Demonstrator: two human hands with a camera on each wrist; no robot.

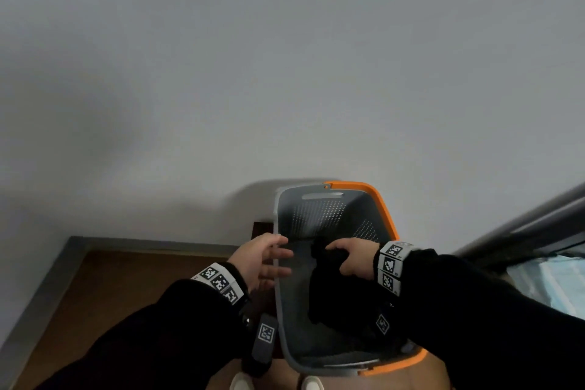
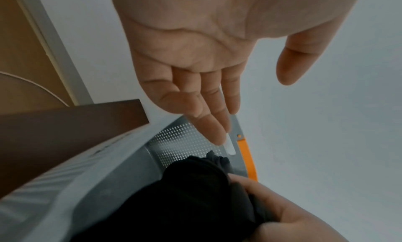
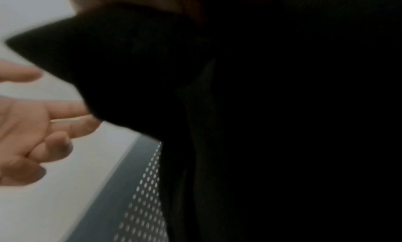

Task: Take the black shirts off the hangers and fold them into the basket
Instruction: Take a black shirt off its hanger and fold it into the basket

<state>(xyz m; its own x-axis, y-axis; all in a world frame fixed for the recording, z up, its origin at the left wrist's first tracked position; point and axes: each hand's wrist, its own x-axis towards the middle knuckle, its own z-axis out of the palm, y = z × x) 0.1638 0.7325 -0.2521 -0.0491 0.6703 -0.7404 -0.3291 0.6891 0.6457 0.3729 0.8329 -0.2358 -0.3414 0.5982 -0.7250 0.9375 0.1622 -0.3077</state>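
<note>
A grey perforated basket (image 1: 286, 320) with an orange rim stands on the floor against the wall. My right hand (image 1: 351, 258) grips a bunched black shirt (image 1: 335, 291) that hangs down inside the basket. In the left wrist view the same shirt (image 2: 191, 194) is clamped by the right hand (image 2: 280, 216) near the basket's perforated wall (image 2: 178, 142). My left hand (image 1: 266, 258) is held with fingers spread beside the basket's left rim, holding nothing; its palm (image 2: 195, 44) faces the camera. The shirt (image 3: 261, 125) fills most of the right wrist view. No hangers show.
A grey-white wall rises right behind the basket. Brown floor (image 1: 126, 288) with a grey skirting lies at left. A grey frame (image 1: 538, 218) and pale blue bundles (image 1: 547, 282) are at right. My shoes (image 1: 275, 383) stand at the basket's near end.
</note>
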